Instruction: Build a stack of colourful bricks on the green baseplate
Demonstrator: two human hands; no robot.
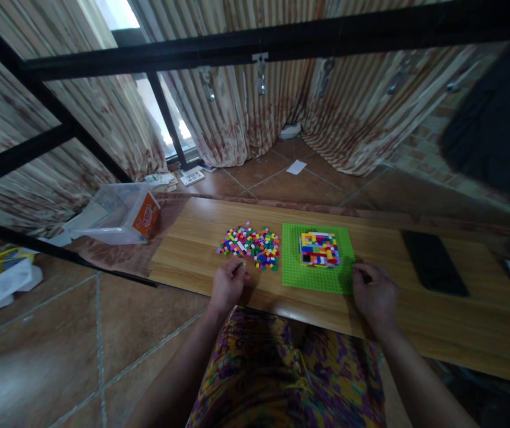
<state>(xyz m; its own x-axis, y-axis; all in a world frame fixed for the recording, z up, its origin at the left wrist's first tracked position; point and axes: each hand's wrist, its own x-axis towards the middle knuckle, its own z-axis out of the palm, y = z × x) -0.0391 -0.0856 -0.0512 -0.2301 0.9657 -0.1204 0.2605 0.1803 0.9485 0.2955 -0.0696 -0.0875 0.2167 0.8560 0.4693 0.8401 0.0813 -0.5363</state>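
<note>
A green studded baseplate (317,282) lies on the wooden board, bearing a low block structure (320,249) of many colours. To its left is a spread pile of small loose bricks (250,242). My left hand (229,280) is at the pile's near edge, fingers pinched round a small, dark green-looking brick (241,265). Beside the baseplate's right edge rests my right hand (373,291), fingers curled near the corner; whatever it holds, if anything, is hidden.
The narrow wooden board (183,244) carries a dark flat object (434,261) at the right. Beyond its left end stands a clear plastic box (119,217) with an orange label. A black metal frame (219,52) crosses above, before striped curtains.
</note>
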